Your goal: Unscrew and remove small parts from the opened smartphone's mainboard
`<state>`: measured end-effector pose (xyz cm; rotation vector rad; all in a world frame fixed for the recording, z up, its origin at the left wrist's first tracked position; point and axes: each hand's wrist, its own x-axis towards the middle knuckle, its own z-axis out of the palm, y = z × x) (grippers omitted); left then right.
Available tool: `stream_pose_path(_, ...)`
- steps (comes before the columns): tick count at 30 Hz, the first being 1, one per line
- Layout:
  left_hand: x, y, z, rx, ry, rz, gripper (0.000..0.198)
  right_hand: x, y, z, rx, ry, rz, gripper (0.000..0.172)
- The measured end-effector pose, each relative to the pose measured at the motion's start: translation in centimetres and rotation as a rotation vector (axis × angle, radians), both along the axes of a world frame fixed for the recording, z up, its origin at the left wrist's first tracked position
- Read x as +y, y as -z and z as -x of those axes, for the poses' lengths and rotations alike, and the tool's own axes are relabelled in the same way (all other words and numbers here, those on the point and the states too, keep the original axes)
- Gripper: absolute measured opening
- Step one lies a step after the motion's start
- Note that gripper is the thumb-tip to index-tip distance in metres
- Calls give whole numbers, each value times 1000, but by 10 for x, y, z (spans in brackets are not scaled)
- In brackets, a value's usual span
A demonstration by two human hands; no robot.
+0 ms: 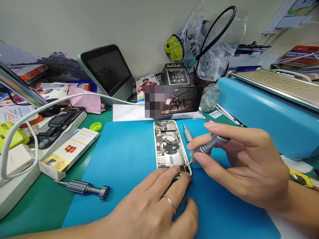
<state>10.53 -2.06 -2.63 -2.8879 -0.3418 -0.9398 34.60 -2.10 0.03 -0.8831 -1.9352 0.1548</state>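
An opened phone (171, 146) lies on the blue mat, its inner parts bared. My left hand (159, 202) rests over its lower end, fingers stretched out and tips pressing on the parts there. Between the thumb and fingers of my right hand (241, 162) is a grey precision screwdriver (208, 147), tilted, its tip at the phone's lower right edge. What the tip touches is too small to make out. Beside the phone's right side lies another screwdriver (187, 132), partly hidden by my right fingers. A dark grey screwdriver (87, 189) lies at the mat's left edge.
Behind the mat (119, 149), a phone (183, 99) leans sideways with its screen lit. A glass jar (210, 97) and blue machine (269, 113) stand right. Left are a small carton (71, 154), a green cap (96, 126) and a white cable (74, 96).
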Motion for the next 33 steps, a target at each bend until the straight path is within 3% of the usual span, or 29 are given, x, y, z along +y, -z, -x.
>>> stream_pose_path(17,1,0,0,7,5,16,23,-1,-4,1,185,13,21,75)
stream_pose_path(33,0,-1,0,3,-2,2,24,-2,-1,-2,96,7,54,73)
